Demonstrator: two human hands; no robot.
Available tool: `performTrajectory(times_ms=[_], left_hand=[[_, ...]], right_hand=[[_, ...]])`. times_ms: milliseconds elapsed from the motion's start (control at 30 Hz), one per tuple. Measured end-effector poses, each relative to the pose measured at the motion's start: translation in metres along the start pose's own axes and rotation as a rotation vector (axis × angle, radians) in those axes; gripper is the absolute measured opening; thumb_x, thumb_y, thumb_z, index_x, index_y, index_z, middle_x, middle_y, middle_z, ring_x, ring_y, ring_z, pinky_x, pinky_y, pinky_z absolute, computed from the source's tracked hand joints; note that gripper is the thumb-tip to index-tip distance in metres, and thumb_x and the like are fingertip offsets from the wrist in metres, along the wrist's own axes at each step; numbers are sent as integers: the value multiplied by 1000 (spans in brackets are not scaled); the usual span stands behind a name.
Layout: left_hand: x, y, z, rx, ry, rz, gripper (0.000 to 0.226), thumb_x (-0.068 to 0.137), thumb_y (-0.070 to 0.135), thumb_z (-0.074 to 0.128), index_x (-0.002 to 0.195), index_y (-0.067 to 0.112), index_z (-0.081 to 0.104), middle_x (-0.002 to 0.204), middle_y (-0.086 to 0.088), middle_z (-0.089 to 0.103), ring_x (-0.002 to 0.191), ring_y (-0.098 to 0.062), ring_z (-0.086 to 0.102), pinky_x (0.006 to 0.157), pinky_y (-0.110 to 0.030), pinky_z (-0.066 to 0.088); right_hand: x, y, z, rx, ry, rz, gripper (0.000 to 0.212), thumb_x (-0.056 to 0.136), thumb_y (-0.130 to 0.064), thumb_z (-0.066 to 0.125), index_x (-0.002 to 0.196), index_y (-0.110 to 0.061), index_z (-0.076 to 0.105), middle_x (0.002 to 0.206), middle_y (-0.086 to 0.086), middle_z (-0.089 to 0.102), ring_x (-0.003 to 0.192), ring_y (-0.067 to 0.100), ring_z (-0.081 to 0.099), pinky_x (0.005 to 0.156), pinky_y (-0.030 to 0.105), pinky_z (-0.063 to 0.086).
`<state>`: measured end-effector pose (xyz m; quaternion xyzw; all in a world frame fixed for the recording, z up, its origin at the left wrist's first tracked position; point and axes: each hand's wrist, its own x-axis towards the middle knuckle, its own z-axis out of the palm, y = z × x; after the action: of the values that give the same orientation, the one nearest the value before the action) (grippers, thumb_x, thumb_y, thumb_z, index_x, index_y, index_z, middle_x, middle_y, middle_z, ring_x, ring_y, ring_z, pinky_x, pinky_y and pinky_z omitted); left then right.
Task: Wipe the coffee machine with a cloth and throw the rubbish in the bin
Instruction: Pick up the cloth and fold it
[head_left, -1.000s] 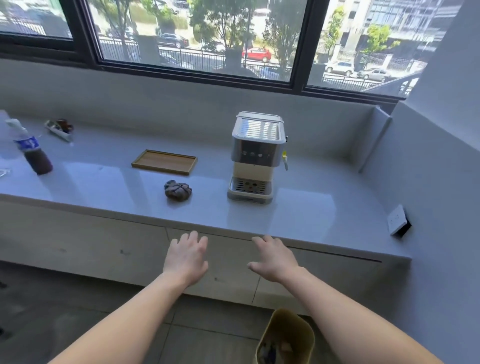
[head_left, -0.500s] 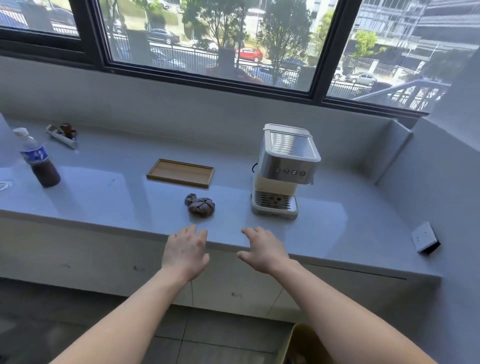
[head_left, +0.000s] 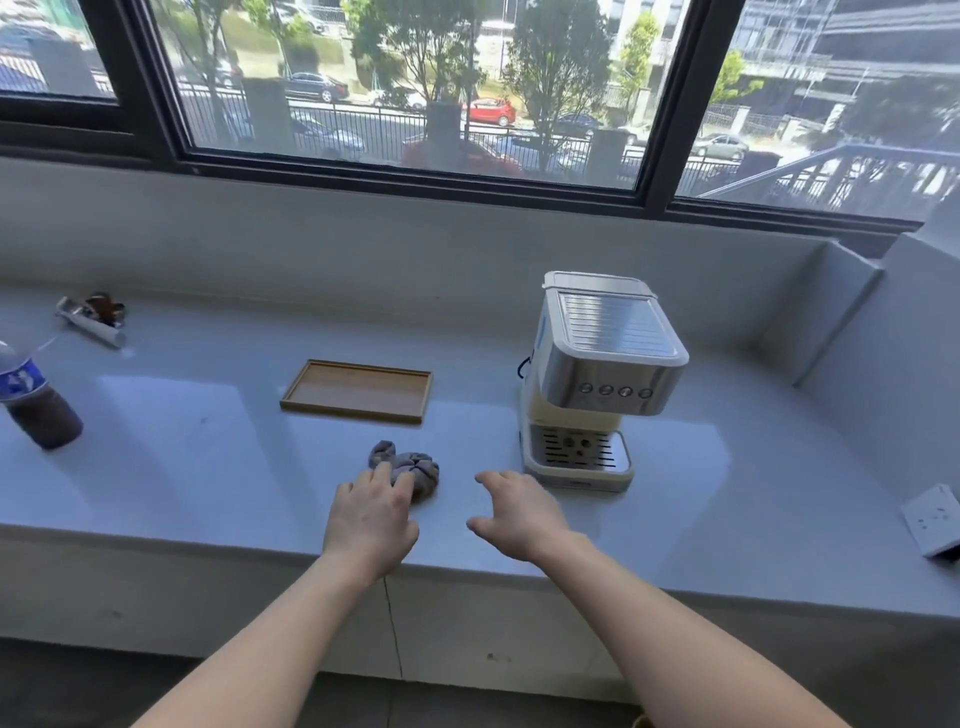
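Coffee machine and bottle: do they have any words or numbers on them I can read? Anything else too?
No text can be read anywhere.
Coffee machine: four round buttons, no readable words; small marks on its base, too blurred.
Bottle: blue label with white shapes, too blurred to read.
Wall socket: no readable marking.
Tray and cloth: no text.
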<state>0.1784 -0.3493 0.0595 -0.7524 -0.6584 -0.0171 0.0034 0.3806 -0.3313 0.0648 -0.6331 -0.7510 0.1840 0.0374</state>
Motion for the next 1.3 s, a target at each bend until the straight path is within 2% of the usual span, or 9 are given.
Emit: performTrajectory(times_ms=[333, 467, 700, 767, 900, 967, 1067, 1200, 1300], left_hand=[[85, -36, 19, -22, -57, -20, 40, 89, 35, 50, 127, 25, 46, 123, -1, 50, 111, -25, 50, 85, -36, 41], [103, -66, 35, -92, -123, 6, 43, 91, 53, 50, 127, 31, 43, 119, 2, 48, 112, -24, 49, 86, -37, 43], [140, -117, 64, -323, -463, 141, 81, 66, 61, 64, 137, 40, 32, 150, -4, 30, 142, -25, 28, 107, -42, 39], [152, -125, 70, -408, -511, 161, 84, 59, 67, 67, 132, 38, 37, 144, -3, 37, 137, -24, 33, 105, -40, 41], [173, -124, 75, -463, -483, 300, 58, 53, 67, 70, 91, 29, 47, 102, 7, 52, 98, -19, 49, 84, -38, 49], [176, -119, 76, -467, -493, 329, 55, 55, 63, 69, 89, 25, 48, 99, 2, 50, 95, -21, 45, 82, -37, 46], [176, -114, 81, -539, -465, 343, 39, 62, 51, 70, 85, 24, 50, 94, -1, 49, 90, -21, 46, 75, -33, 43], [182, -115, 79, -574, -443, 315, 29, 68, 42, 68, 81, 19, 58, 86, -5, 58, 83, -25, 56, 67, -37, 44], [190, -122, 75, -567, -429, 262, 30, 69, 31, 67, 92, 13, 64, 90, -10, 66, 84, -28, 61, 72, -41, 51]], right_hand=[[97, -10, 12, -7, -55, -60, 54, 86, -40, 61, 135, -23, 45, 129, 6, 54, 120, 30, 49, 90, 43, 48], [125, -25, 22, -3, -92, -69, 52, 84, -38, 64, 130, -19, 48, 128, 9, 52, 120, 33, 49, 92, 45, 48], [159, -50, 46, -19, -271, -18, 96, 66, -53, 80, 145, -27, 32, 141, 3, 40, 128, 29, 39, 97, 45, 46], [164, -59, 52, -43, -274, 26, 85, 67, -47, 78, 138, -25, 38, 138, 4, 42, 124, 32, 42, 95, 45, 48], [176, -70, 53, -89, -283, 125, 56, 65, -32, 78, 113, -20, 51, 118, 6, 52, 108, 32, 51, 85, 39, 51], [178, -73, 54, -93, -268, 150, 44, 66, -30, 76, 102, -19, 53, 109, 7, 56, 101, 33, 55, 78, 37, 50], [178, -72, 60, -50, -174, 141, 18, 71, -28, 62, 81, -21, 48, 88, 6, 56, 87, 34, 59, 63, 32, 35], [185, -70, 62, -31, -144, 110, 16, 70, -31, 58, 74, -21, 47, 76, 1, 53, 70, 27, 51, 57, 33, 37], [197, -71, 58, -16, -144, 82, 16, 68, -32, 58, 73, -21, 47, 75, 1, 55, 69, 25, 52, 58, 33, 42]])
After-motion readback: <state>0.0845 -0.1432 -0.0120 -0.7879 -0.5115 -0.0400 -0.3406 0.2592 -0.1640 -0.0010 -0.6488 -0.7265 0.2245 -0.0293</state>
